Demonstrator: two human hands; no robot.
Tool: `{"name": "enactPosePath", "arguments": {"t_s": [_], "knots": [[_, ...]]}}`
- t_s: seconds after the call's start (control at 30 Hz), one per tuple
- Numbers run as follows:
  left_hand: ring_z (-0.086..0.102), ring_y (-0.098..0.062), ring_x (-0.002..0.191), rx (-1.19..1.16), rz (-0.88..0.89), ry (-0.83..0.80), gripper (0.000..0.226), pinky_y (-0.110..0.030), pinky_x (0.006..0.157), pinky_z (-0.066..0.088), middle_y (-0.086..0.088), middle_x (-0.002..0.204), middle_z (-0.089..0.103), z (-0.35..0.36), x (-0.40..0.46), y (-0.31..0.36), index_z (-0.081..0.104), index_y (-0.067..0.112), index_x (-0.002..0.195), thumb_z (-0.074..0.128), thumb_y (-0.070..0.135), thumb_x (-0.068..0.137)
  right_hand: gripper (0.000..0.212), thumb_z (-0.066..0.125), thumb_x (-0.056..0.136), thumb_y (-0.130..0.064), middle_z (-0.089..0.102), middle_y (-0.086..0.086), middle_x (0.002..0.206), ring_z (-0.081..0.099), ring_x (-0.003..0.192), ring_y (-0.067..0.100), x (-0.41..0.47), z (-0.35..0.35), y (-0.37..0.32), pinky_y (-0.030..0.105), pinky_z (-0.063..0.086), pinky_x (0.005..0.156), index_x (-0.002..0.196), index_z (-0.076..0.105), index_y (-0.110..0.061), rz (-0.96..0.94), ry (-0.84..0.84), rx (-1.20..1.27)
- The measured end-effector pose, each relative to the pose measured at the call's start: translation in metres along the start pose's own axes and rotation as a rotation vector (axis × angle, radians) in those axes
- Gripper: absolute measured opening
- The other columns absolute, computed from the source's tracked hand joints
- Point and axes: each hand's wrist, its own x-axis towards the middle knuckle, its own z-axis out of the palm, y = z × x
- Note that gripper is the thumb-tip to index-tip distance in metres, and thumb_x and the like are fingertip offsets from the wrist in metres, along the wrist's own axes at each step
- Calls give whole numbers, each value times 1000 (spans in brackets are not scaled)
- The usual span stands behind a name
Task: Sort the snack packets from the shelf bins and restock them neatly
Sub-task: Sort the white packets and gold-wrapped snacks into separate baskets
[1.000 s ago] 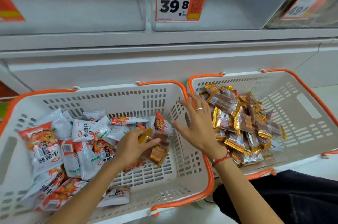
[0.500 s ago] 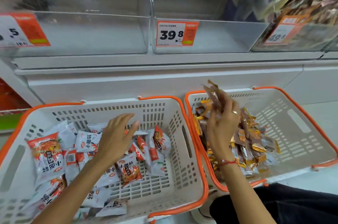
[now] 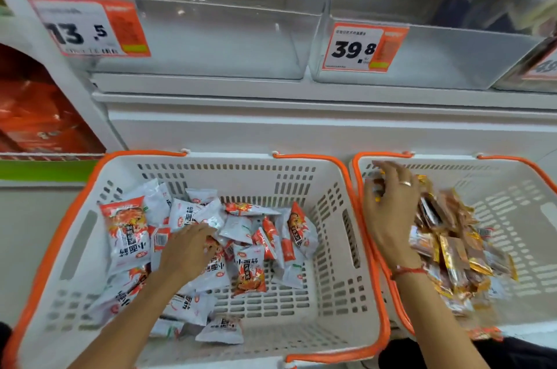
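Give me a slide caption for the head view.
Hands reach into two baskets of packets below clear bins.

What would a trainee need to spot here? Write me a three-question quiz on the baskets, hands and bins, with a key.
1. True or false: the left hand rests on the white-and-orange packets in the left basket.
2. Which price tag sits on the clear bin above the left basket? A) 39.8 B) 13.5 C) 49
3. Fill in: the right hand reaches into the right basket, which holds ____-and-brown packets.

Key: 1 true; 2 B, the 13.5 tag; 3 gold.
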Motion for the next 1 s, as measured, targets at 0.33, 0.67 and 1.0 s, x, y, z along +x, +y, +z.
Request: {"name": "enactPosePath", "arguments": {"t_s": [0.33, 0.67, 1.0], "knots": [[43, -36, 133, 215, 99, 313, 87, -49, 111, 19, -15, 143, 49, -3, -16, -48, 62, 16, 129, 95, 22, 49, 130, 73, 63, -70, -19, 7, 160, -17, 145, 39, -102, 168, -87, 71, 7, 110, 151, -15, -32, -291, -1139, -317], [-12, -23, 149, 474, 86, -139, 76, -48, 118, -4, 3, 162, -13, 7, 15, -41, 0, 34, 154, 49, 47, 97, 101, 70, 77, -20, 44, 14, 134, 44, 123, 36, -85, 175, -33, 42, 53, 74, 152, 5, -40, -370, -1016, -310], [-7, -21, 149, 437, 93, -90, 72, -48, 118, 1, 6, 163, -4, 7, 13, -40, 13, 36, 153, 53, 48, 94, 43, 75, 82, -25, 61, -6, 126, 55, 110, 13, -90, 86, -58, 18, 39, 80, 123, 64, -34, -522, -1419, 80]]}}
